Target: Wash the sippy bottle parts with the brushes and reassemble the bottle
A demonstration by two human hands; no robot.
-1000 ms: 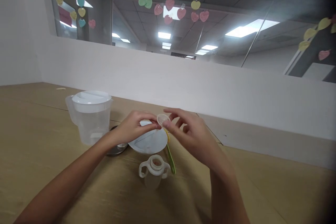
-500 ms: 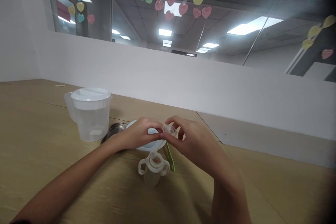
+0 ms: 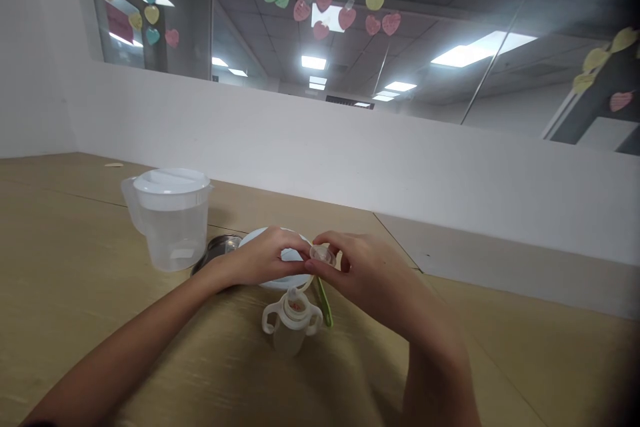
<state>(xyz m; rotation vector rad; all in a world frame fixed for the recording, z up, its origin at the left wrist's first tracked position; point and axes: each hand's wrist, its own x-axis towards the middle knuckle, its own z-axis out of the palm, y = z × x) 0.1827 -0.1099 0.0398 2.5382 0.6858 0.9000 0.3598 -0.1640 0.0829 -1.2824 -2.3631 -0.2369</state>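
Both hands meet above the table around a small clear round piece (image 3: 323,254). My right hand (image 3: 357,260) pinches it between thumb and fingers. From the other side, the fingertips of my left hand (image 3: 273,257) are closed at its left edge. Just below stands a small two-handled cup (image 3: 290,330), upright and open at the top, with something reddish inside. A thin pale tube shows between the hands and the cup. Behind my left hand lies a light blue plate (image 3: 254,235), partly covered. A green utensil (image 3: 325,303) lies to the right of the cup.
A translucent lidded pitcher (image 3: 175,223) stands at the left on the wooden table (image 3: 60,267). Beside it a dark metal dish (image 3: 215,248) is partly hidden by my left wrist. A white wall (image 3: 300,140) with a window above it rises behind the table.
The clear piece has tilted slightly in my fingers, and its face now looks different. My right hand has shifted a little lower. The cup, plate and pitcher stay put.
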